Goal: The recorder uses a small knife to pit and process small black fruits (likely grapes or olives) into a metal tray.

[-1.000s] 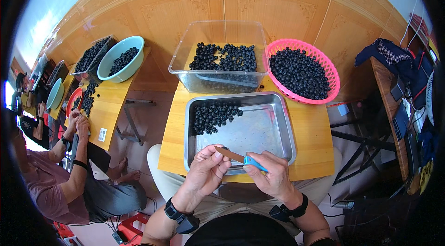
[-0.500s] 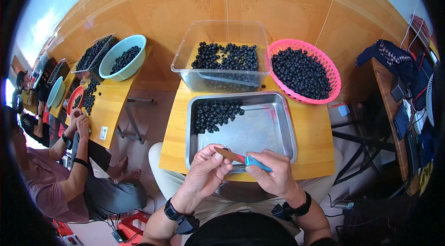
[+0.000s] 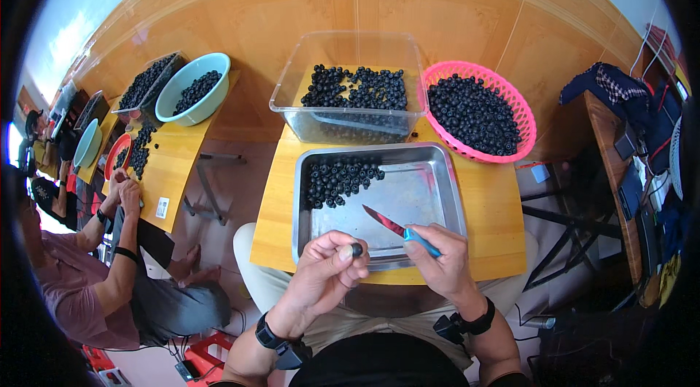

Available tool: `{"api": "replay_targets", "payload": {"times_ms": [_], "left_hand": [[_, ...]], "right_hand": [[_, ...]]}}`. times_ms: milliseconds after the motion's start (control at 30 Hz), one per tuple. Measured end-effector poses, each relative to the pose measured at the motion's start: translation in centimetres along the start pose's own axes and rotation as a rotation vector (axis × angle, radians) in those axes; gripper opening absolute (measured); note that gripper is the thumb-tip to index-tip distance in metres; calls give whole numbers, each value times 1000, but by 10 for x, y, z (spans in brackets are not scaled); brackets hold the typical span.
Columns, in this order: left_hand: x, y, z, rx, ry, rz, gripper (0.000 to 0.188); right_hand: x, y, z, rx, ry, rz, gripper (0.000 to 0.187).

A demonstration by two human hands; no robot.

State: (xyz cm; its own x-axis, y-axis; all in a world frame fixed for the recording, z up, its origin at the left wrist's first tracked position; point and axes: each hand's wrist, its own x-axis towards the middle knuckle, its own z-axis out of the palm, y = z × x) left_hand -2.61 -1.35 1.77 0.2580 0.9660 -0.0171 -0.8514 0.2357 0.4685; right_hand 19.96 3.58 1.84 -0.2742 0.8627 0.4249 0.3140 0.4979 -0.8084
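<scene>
While left hand pinches 1 berry, right hand clasps blue-handled knife.

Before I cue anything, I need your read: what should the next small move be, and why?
Probably roll the dark berry slightly in the left hand to check its surface: it is pinched there, while the right hand holds the knife apart from it, over the metal tray.

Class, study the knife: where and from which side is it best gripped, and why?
Probably by the blue handle, from the right and near side: the handle slants toward that side, while the bare blade points forward and left over the metal tray. The right hand grips it there.
</scene>
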Motion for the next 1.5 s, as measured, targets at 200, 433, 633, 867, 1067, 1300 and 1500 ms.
{"api": "replay_targets", "payload": {"times_ms": [200,433,633,867,1067,1300,1500], "left_hand": [[5,-1,-7,64,97,-23,13],[3,-8,-18,112,14,-167,21],[2,-1,-22,149,-42,-297,23],[2,9,-13,398,94,-307,18],[15,33,-22,1427,253,96,17],[33,44,-44,2119,224,451,27],[64,46,-46,2405,5,407,22]], "right_hand": [[5,-21,0,139,-87,20,29],[4,-31,16,237,-200,-93,33],[7,-18,12,340,-365,-39,25],[15,-8,-2,275,-360,29,23],[77,22,-51,-138,282,127,27],[108,70,-72,-400,433,76,30],[75,61,-47,-312,375,43,31]]}}
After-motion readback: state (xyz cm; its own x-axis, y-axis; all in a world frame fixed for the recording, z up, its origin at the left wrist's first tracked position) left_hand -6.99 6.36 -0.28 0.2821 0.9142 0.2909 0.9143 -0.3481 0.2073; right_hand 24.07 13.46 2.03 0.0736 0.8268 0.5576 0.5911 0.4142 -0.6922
